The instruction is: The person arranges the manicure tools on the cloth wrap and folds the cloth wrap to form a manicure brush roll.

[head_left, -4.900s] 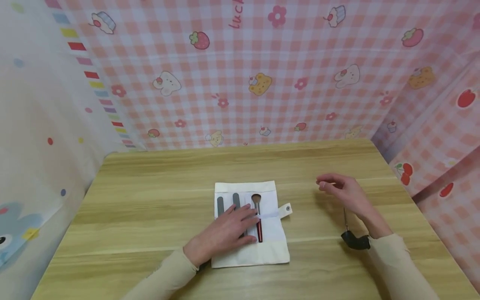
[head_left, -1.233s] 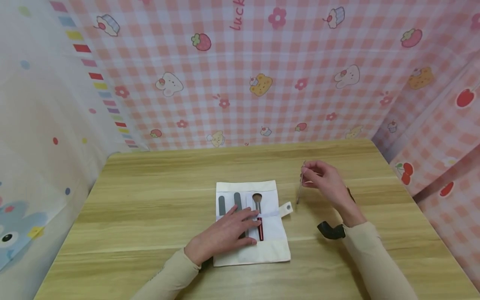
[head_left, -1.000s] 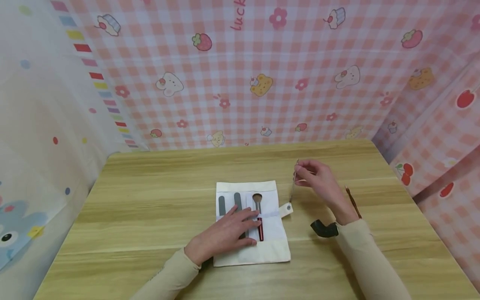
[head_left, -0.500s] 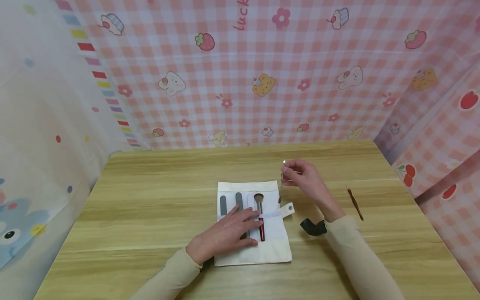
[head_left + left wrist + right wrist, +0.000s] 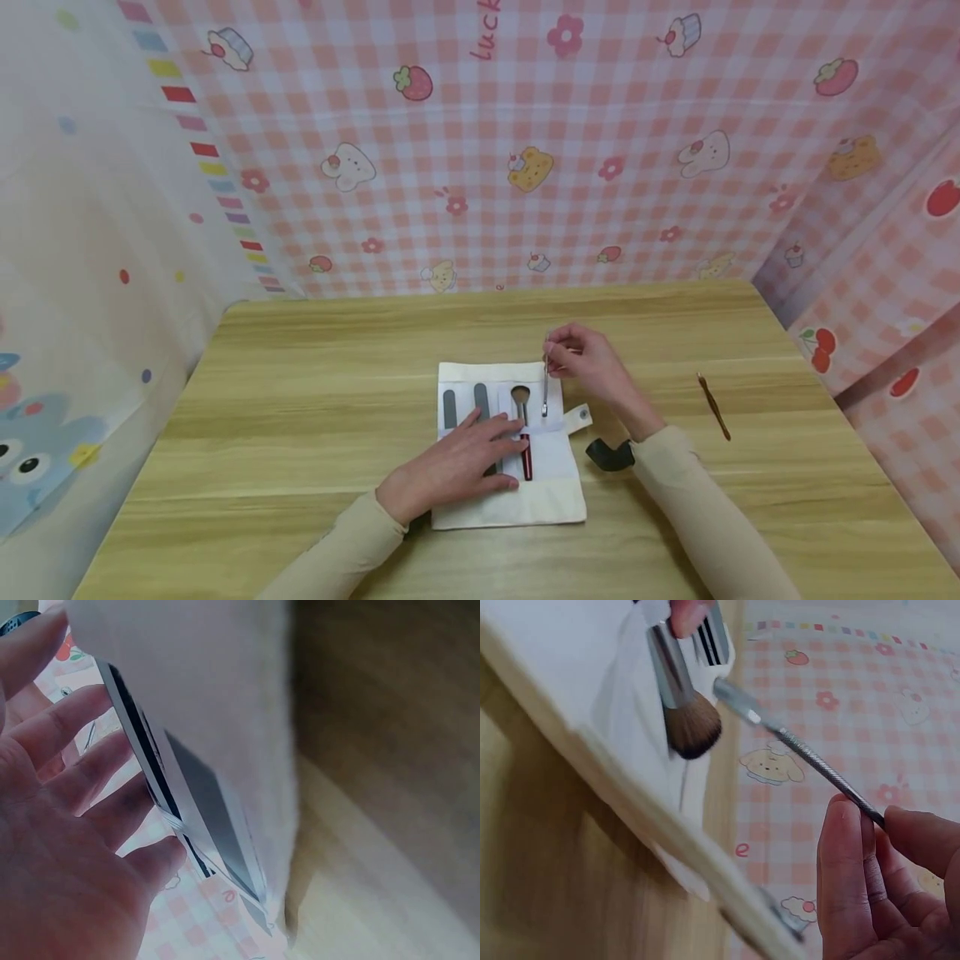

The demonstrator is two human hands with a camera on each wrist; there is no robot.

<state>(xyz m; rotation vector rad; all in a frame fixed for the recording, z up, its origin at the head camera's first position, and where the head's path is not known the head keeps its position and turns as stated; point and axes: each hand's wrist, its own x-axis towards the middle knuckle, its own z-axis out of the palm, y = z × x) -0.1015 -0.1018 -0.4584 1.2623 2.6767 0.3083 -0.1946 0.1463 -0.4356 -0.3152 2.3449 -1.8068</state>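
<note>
My right hand pinches a slim metal cuticle pusher between thumb and fingers, its flat end pointing down over the right part of an open cream cloth pouch. In the right wrist view that end is near the hairs of a makeup brush. The brush, with its red handle, sits under the pouch's white elastic band. My left hand lies across the pouch with fingers extended, partly covering two grey nail files and the brush handle.
A slender brown tool lies on the wooden table at the right. A snap tab sticks out from the pouch's right side. The black curved piece is at the right cuff. Patterned cloth hangs behind the table.
My right hand has picked up the cuticle pusher and carried it left from beside the pouch to over its right part. The brown tool has come into view. The left hand stays put.
</note>
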